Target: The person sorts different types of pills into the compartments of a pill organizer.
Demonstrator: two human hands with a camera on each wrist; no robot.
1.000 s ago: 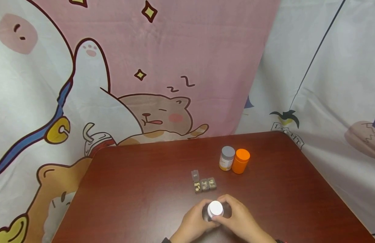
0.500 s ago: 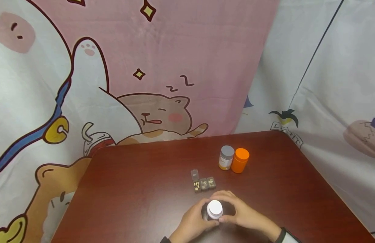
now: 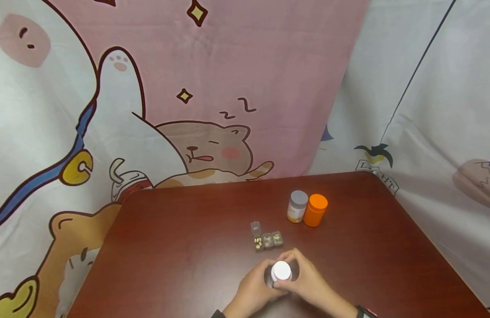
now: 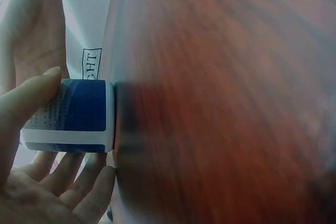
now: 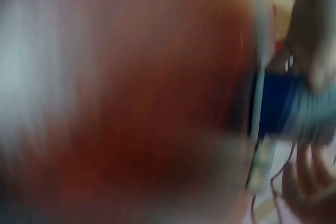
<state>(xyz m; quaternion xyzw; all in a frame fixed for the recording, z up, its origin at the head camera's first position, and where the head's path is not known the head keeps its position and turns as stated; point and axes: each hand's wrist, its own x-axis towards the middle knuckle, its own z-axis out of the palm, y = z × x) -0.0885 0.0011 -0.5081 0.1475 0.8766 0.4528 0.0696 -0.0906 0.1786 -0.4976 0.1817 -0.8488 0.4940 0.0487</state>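
Observation:
A white pill bottle (image 4: 84, 111) with a blue label stands near the front of the table, its round white cap (image 3: 281, 270) facing up in the head view. My left hand (image 3: 250, 287) grips the bottle's body, thumb on the label and fingers around the far side. Around the cap, my right hand (image 3: 308, 280) curls its thumb and fingers from the right. The bottle's base sits right at the tabletop in the left wrist view. Much of the right wrist view is motion-blurred, with the blue label (image 5: 278, 103) at its right side.
Beyond the hands lies a small clear pill organizer (image 3: 267, 241) with one lid flipped up and pills inside. Further back stand a grey-capped bottle (image 3: 297, 206) and an orange bottle (image 3: 315, 210), side by side. A patterned curtain (image 3: 229, 66) hangs behind the dark red table (image 3: 181, 229).
My right hand turned around the cap, its wrist swinging outward at half a second ago, and has since swung back. My left hand and the bottle stayed in place.

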